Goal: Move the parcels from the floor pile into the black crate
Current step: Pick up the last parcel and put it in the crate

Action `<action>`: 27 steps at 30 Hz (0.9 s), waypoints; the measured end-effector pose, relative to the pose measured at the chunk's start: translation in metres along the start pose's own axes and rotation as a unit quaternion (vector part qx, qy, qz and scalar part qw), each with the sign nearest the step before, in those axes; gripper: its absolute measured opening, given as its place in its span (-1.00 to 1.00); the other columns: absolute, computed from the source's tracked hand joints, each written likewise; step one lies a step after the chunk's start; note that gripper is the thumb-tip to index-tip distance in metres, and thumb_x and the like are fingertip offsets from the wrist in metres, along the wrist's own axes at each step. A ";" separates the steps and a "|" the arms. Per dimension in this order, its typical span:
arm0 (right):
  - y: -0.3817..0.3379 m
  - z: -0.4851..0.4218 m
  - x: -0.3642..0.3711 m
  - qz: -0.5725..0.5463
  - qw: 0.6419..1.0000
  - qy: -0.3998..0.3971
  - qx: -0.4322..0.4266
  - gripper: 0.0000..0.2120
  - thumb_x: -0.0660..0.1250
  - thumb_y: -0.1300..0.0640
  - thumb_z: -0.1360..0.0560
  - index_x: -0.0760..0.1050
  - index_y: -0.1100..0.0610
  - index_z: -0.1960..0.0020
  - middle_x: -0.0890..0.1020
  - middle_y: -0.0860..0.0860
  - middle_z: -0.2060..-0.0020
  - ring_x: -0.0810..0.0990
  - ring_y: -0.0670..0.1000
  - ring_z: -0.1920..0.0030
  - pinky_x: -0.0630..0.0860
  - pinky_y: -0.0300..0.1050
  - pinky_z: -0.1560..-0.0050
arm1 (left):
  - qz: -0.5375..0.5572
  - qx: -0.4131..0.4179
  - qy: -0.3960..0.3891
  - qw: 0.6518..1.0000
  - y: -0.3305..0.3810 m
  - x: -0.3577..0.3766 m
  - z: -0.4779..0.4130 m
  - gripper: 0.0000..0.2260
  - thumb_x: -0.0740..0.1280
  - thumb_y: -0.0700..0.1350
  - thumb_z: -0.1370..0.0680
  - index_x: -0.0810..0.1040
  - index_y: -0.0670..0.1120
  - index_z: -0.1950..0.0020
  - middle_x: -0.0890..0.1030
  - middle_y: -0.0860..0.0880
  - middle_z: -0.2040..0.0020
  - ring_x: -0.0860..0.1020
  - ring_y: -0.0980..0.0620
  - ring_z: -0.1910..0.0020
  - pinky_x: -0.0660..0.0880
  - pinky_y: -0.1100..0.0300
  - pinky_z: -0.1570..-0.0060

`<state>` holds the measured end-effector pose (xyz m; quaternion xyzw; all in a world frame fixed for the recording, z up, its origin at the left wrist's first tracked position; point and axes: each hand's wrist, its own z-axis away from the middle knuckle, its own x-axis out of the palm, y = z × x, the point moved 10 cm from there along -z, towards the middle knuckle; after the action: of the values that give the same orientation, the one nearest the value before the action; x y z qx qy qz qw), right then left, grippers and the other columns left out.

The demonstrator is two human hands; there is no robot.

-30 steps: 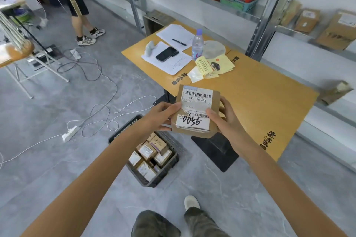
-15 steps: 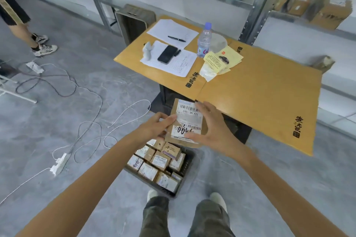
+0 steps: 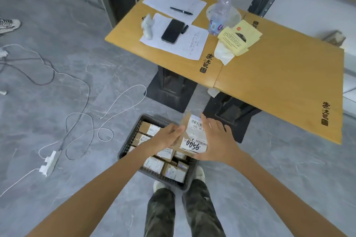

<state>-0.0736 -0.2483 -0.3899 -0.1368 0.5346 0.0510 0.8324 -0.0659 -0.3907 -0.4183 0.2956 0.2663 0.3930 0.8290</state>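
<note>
At the far left of the grey floor point(image 3: 57, 75), white cables point(image 3: 86, 121) are looped beside a white power strip point(image 3: 49, 162), well apart from everything else. Nearer the middle, the black crate point(image 3: 129, 143) is seen on the floor just in front of the person's shoes, its inside packed with small brown parcels point(image 3: 154, 164) bearing white labels.

The left hand point(image 3: 166, 136) is held above the crate's far left part, its fingers closed against the left edge of a labelled parcel point(image 3: 194, 140). This parcel, flat and brown, with a white barcode label and handwritten digits, is carried between the two hands and is tilted, its far end raised. It is held over the crate's far right corner and above the parcels already packed there; whether it touches them cannot be told. The right hand point(image 3: 215, 141) is laid against the parcel's right edge, fingers spread and curved over the label's side, so the parcel is gripped from both sides.

Beyond the crate, the wooden bench point(image 3: 279, 82) is seen on black pedestal bases. Near its far left corner, sheets of paper point(image 3: 173, 2) with a pen point(image 3: 181, 10) are laid, and a dark phone point(image 3: 172, 31) rests on another sheet. Further right a clear water bottle point(image 3: 219, 13) stands upright, with yellow leaflets point(image 3: 238, 38) just beside it. The bench's right end is bare.
</note>
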 end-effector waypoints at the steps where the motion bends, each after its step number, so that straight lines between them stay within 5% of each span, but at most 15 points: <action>1: 0.006 -0.011 0.019 -0.014 1.000 -0.006 0.014 0.19 0.40 -0.41 -0.18 -0.13 0.09 -0.53 0.21 0.05 -0.41 0.22 0.10 -0.39 0.22 0.11 -0.37 | -0.008 -0.001 0.013 1.000 -0.012 -0.005 -0.014 -0.66 0.09 0.22 -0.58 0.42 0.01 -0.15 0.50 0.09 0.08 0.45 0.18 0.17 0.38 0.29 0.23; 7: 0.041 -0.063 0.191 -0.099 0.984 -0.089 0.115 0.15 0.50 -0.26 -0.20 -0.07 0.16 -0.51 0.17 0.07 -0.42 0.18 0.08 -0.39 0.27 -0.05 -0.38 | -0.013 -0.035 0.122 0.992 -0.119 -0.029 -0.115 -0.74 0.15 0.01 -0.61 0.45 -0.10 -0.19 0.58 -0.05 0.00 0.54 -0.05 0.02 0.46 0.10 0.04; 10: 0.053 -0.090 0.286 -0.106 0.977 -0.100 0.158 0.14 0.52 -0.23 -0.21 -0.08 0.16 -0.51 0.17 0.08 -0.43 0.17 0.09 -0.42 0.27 -0.01 -0.42 | -0.003 -0.047 0.142 0.989 -0.186 -0.021 -0.164 -0.79 0.13 -0.02 -0.62 0.48 -0.06 -0.15 0.59 -0.02 0.11 0.57 -0.02 0.10 0.49 0.16 0.17; 15: 0.074 -0.132 0.413 -0.092 0.973 -0.091 0.193 0.12 0.51 -0.16 -0.29 -0.14 0.19 -0.53 0.09 0.12 -0.48 0.08 0.14 -0.49 0.12 -0.01 -0.50 | 0.009 -0.061 0.163 0.985 -0.283 0.005 -0.221 -0.84 0.13 -0.09 -0.62 0.50 0.04 -0.05 0.64 0.00 0.08 0.60 0.03 0.11 0.53 0.14 0.11; 18: 0.082 -0.151 0.467 -0.080 0.972 -0.085 0.205 0.11 0.52 -0.12 -0.31 -0.14 0.21 -0.54 0.09 0.15 -0.49 0.05 0.16 -0.51 0.03 0.00 -0.51 | 0.012 -0.058 0.171 0.984 -0.322 0.019 -0.238 -0.81 0.13 -0.15 -0.61 0.50 0.07 0.00 0.64 0.06 0.11 0.61 0.05 0.14 0.45 0.31 0.22; 23: 0.104 -0.160 0.520 -0.027 0.963 -0.113 0.244 0.09 0.51 -0.04 -0.35 -0.18 0.28 -0.52 0.05 0.21 -0.51 0.05 0.20 -0.53 0.04 0.02 -0.52 | 0.037 -0.064 0.188 0.979 -0.360 0.022 -0.248 -0.78 0.16 -0.25 -0.58 0.55 0.01 0.02 0.65 0.09 0.17 0.60 -0.23 0.15 0.41 0.35 0.42; 27: 0.107 -0.149 0.526 0.016 0.970 -0.116 0.212 0.00 0.49 0.01 -0.39 -0.12 0.26 -0.52 0.11 0.22 -0.48 0.11 0.20 -0.51 0.06 0.03 -0.52 | 0.051 -0.085 0.178 0.979 -0.372 0.025 -0.245 -0.76 0.15 -0.29 -0.58 0.56 -0.04 0.02 0.64 0.09 0.15 0.59 -0.26 0.11 0.49 0.23 0.23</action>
<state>-0.0060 -0.2201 -0.9419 0.0586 0.4351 -0.0344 0.8978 -0.0332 -0.4934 -0.8518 0.1621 0.3597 0.5024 0.7694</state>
